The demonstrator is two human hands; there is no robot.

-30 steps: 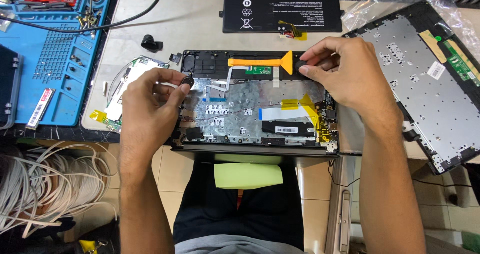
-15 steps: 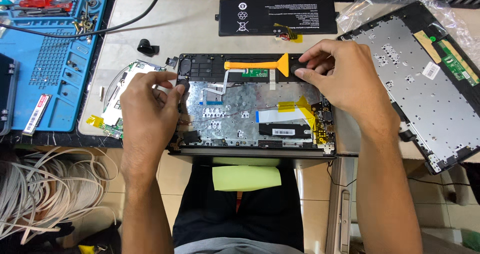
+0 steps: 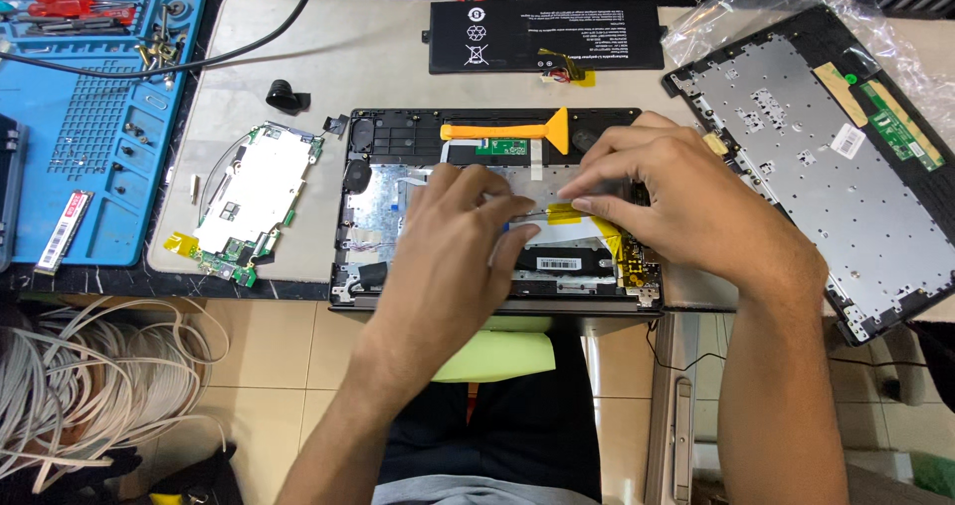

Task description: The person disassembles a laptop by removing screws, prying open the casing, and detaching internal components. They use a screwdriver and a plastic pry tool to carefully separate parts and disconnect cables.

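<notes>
An opened black laptop chassis [image 3: 398, 137] lies on the table in front of me, with a silver plate inside. My left hand [image 3: 453, 256] hovers over its middle and pinches a thin dark tool [image 3: 537, 211] that points right. The tool's tip meets a strip of yellow tape [image 3: 565, 212] on a pale flat cable. My right hand [image 3: 686, 211] comes in from the right, its fingertips closed on that tape. An orange plastic pry tool [image 3: 512, 130] rests across the chassis' far part.
A removed circuit board [image 3: 254, 192] lies left of the chassis, a flat black battery [image 3: 547, 35] behind it, a keyboard panel [image 3: 806, 157] at right under a plastic bag [image 3: 796, 7]. A blue work mat [image 3: 99, 137] with screws sits far left. White cable coils [image 3: 90, 386] lie on the floor.
My left hand has moved right from the chassis' left edge to its middle. My right hand has come down from the pry tool's end to the yellow tape.
</notes>
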